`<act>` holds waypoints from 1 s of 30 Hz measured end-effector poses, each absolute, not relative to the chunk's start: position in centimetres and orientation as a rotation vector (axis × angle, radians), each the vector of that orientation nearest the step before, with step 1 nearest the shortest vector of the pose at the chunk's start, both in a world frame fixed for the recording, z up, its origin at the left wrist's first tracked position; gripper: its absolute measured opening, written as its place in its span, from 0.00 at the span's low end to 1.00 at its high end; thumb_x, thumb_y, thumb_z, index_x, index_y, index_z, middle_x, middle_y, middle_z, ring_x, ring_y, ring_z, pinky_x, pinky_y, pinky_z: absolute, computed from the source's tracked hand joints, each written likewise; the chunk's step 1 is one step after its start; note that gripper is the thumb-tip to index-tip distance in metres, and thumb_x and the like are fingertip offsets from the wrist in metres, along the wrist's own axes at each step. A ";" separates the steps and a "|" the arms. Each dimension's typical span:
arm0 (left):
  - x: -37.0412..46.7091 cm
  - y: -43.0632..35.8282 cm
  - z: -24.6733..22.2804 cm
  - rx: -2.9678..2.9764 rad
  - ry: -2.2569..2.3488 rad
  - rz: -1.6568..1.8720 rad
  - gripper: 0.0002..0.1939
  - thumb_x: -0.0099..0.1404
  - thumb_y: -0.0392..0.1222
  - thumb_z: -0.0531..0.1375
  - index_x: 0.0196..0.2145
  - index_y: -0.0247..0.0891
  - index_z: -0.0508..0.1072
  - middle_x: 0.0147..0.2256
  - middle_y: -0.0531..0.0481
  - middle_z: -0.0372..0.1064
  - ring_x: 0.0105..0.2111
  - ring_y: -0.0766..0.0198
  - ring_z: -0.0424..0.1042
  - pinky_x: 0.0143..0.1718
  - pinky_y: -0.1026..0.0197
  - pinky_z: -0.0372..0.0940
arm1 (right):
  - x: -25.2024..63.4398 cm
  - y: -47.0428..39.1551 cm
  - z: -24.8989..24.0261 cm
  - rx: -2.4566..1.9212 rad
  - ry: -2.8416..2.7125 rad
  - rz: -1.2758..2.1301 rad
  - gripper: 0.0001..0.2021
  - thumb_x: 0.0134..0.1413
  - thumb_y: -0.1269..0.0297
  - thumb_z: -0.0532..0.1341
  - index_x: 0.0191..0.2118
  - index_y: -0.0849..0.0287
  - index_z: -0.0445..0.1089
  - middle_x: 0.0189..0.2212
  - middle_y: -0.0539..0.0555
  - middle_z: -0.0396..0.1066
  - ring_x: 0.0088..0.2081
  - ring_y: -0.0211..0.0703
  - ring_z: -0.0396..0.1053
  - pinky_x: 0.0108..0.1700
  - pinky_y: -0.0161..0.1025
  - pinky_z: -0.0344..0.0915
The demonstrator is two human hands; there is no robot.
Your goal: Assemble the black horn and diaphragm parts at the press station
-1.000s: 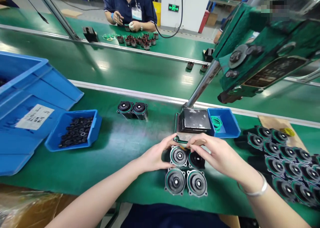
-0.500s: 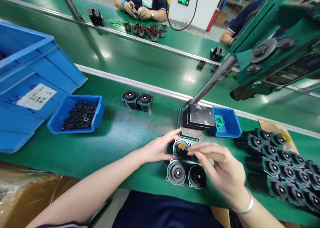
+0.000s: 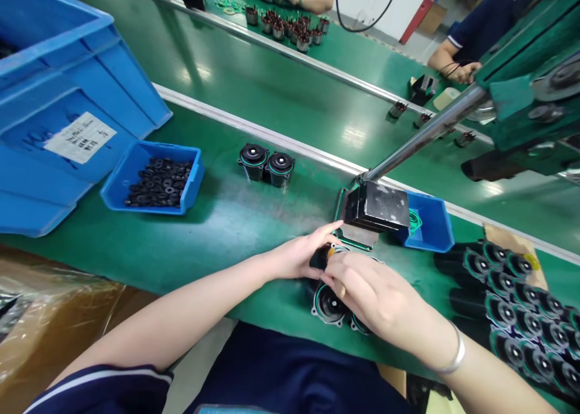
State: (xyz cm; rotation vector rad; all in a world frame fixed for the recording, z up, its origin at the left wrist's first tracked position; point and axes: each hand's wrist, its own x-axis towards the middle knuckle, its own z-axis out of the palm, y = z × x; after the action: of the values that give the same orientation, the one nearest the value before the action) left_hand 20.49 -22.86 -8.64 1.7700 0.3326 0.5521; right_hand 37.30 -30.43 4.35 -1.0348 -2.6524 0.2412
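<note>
My left hand (image 3: 294, 257) curls around the side of a black round motor housing (image 3: 319, 258), thumb and fingers on either side of it. In my right hand (image 3: 374, 290) is a small brush (image 3: 331, 252), its orange bristles at the rim of that housing; most of the handle is hidden by my fingers. Closer to me stands another black housing (image 3: 330, 305) with a green ring inside its rim. My right hand partly covers it and its neighbours.
A small blue bin (image 3: 193, 187) of black washers and a big blue crate (image 3: 90, 57) stand left. Two capped housings (image 3: 267, 163) stand behind. A black metal block (image 3: 378, 205) under the press, a blue bin (image 3: 432, 226) with green rings, and several housings (image 3: 528, 317) are right.
My right hand has turned over and shifted left, its brush now at the housing's left rim. My left hand still holds the housing. The whole view has shifted and tilted.
</note>
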 end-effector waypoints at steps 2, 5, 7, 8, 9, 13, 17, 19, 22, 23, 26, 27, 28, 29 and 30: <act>20.5 -22.9 -8.6 1.773 0.348 0.552 0.56 0.57 0.34 0.68 0.70 0.46 0.34 0.58 0.39 0.65 0.57 0.52 0.67 0.59 0.48 0.61 | 37.2 -31.0 4.7 -0.980 -2.690 0.196 0.08 0.64 0.74 0.55 0.46 0.69 0.67 0.37 0.62 0.73 0.42 0.49 0.73 0.45 0.46 0.74; 20.5 -23.0 -8.4 1.771 0.357 0.578 0.56 0.57 0.35 0.69 0.69 0.45 0.35 0.57 0.39 0.66 0.57 0.53 0.67 0.59 0.48 0.62 | 37.6 -32.0 5.4 -0.931 -2.738 0.151 0.11 0.66 0.73 0.51 0.44 0.69 0.70 0.38 0.63 0.76 0.43 0.49 0.75 0.45 0.44 0.75; 20.5 -23.0 -8.3 1.770 0.355 0.597 0.56 0.57 0.37 0.69 0.69 0.44 0.36 0.56 0.40 0.67 0.56 0.53 0.68 0.59 0.48 0.62 | 38.1 -32.7 5.9 -0.921 -2.765 0.115 0.15 0.68 0.73 0.47 0.45 0.69 0.71 0.39 0.63 0.77 0.44 0.49 0.75 0.45 0.44 0.76; 20.6 -23.1 -8.3 1.770 0.355 0.604 0.55 0.57 0.38 0.69 0.69 0.44 0.37 0.56 0.40 0.67 0.56 0.53 0.69 0.59 0.48 0.62 | 38.5 -33.0 6.1 -0.920 -2.781 0.092 0.16 0.68 0.73 0.46 0.46 0.69 0.72 0.40 0.62 0.77 0.44 0.49 0.76 0.45 0.44 0.76; 20.6 -23.1 -8.3 1.769 0.353 0.607 0.54 0.57 0.39 0.69 0.69 0.44 0.38 0.56 0.40 0.67 0.56 0.54 0.69 0.59 0.48 0.62 | 38.8 -33.3 6.2 -0.918 -2.797 0.072 0.17 0.68 0.73 0.46 0.46 0.69 0.72 0.40 0.62 0.78 0.44 0.49 0.76 0.45 0.44 0.77; 20.6 -22.9 -8.4 1.743 0.365 0.588 0.53 0.57 0.37 0.69 0.69 0.44 0.39 0.56 0.40 0.67 0.56 0.54 0.69 0.60 0.47 0.62 | 39.6 -33.7 6.3 -0.871 -2.867 0.022 0.16 0.67 0.73 0.48 0.45 0.69 0.73 0.42 0.62 0.78 0.43 0.50 0.77 0.45 0.47 0.77; 20.4 -22.9 -8.4 1.718 0.363 0.543 0.53 0.57 0.38 0.69 0.69 0.44 0.38 0.56 0.41 0.66 0.58 0.53 0.67 0.61 0.45 0.60 | 41.3 -33.3 6.6 -0.906 -2.879 -0.115 0.12 0.66 0.71 0.53 0.47 0.67 0.73 0.43 0.63 0.78 0.45 0.51 0.76 0.47 0.48 0.76; 20.2 -23.0 -8.1 1.706 0.384 0.519 0.51 0.59 0.39 0.67 0.69 0.44 0.39 0.57 0.41 0.66 0.59 0.53 0.66 0.62 0.44 0.59 | 43.6 -33.2 7.3 -1.029 -2.763 -0.132 0.12 0.66 0.71 0.53 0.49 0.63 0.71 0.46 0.61 0.77 0.48 0.48 0.75 0.50 0.47 0.75; 20.0 -23.0 -7.7 1.704 0.472 0.454 0.46 0.62 0.41 0.64 0.68 0.46 0.41 0.59 0.42 0.65 0.60 0.54 0.65 0.63 0.44 0.57 | 49.1 -33.7 8.6 -1.401 -2.278 -0.183 0.11 0.65 0.72 0.55 0.47 0.56 0.71 0.46 0.56 0.76 0.49 0.44 0.74 0.51 0.46 0.73; 20.0 -22.9 -7.6 1.714 0.500 0.435 0.45 0.63 0.42 0.64 0.68 0.46 0.42 0.59 0.42 0.65 0.60 0.54 0.65 0.64 0.44 0.56 | 51.4 -34.0 9.0 -1.519 -2.045 -0.247 0.09 0.64 0.70 0.56 0.45 0.55 0.71 0.46 0.55 0.76 0.48 0.45 0.75 0.52 0.47 0.73; 19.9 -22.5 -8.0 1.774 0.550 0.385 0.42 0.64 0.43 0.63 0.68 0.49 0.44 0.61 0.44 0.64 0.61 0.53 0.65 0.63 0.45 0.57 | 59.0 -35.0 9.0 -1.786 -1.395 -0.371 0.07 0.64 0.61 0.58 0.41 0.56 0.71 0.41 0.55 0.76 0.42 0.45 0.76 0.50 0.47 0.72; 19.8 -22.4 -8.2 1.803 0.559 0.377 0.41 0.64 0.44 0.62 0.68 0.49 0.44 0.61 0.44 0.64 0.61 0.53 0.65 0.63 0.46 0.58 | 61.6 -35.2 8.6 -1.870 -1.258 -0.332 0.09 0.64 0.58 0.58 0.41 0.57 0.70 0.37 0.55 0.76 0.39 0.45 0.77 0.48 0.46 0.73; 19.6 -22.3 -8.4 1.838 0.566 0.375 0.40 0.65 0.44 0.61 0.68 0.51 0.45 0.61 0.45 0.64 0.61 0.53 0.65 0.62 0.47 0.60 | 64.1 -35.4 8.1 -1.930 -1.148 -0.272 0.11 0.62 0.55 0.58 0.40 0.58 0.69 0.35 0.55 0.75 0.37 0.44 0.77 0.45 0.45 0.73; 19.4 -22.2 -8.6 1.883 0.570 0.380 0.39 0.65 0.44 0.60 0.68 0.52 0.45 0.62 0.46 0.64 0.61 0.52 0.65 0.61 0.47 0.61 | 66.5 -35.6 7.4 -1.966 -1.085 -0.237 0.12 0.62 0.54 0.58 0.40 0.58 0.67 0.33 0.55 0.75 0.35 0.44 0.77 0.43 0.44 0.74; 19.1 -22.1 -8.8 1.943 0.571 0.393 0.38 0.65 0.44 0.59 0.68 0.54 0.46 0.62 0.47 0.64 0.60 0.52 0.66 0.60 0.49 0.63 | 68.8 -35.7 6.7 -1.994 -1.036 -0.217 0.13 0.62 0.54 0.57 0.40 0.59 0.66 0.32 0.55 0.75 0.34 0.44 0.77 0.41 0.43 0.74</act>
State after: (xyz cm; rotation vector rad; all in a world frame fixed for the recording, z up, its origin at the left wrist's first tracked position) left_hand 19.11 -22.10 -8.80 1.9434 0.5712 0.3930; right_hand 68.76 -35.68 6.67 -1.9943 -1.0363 -0.2169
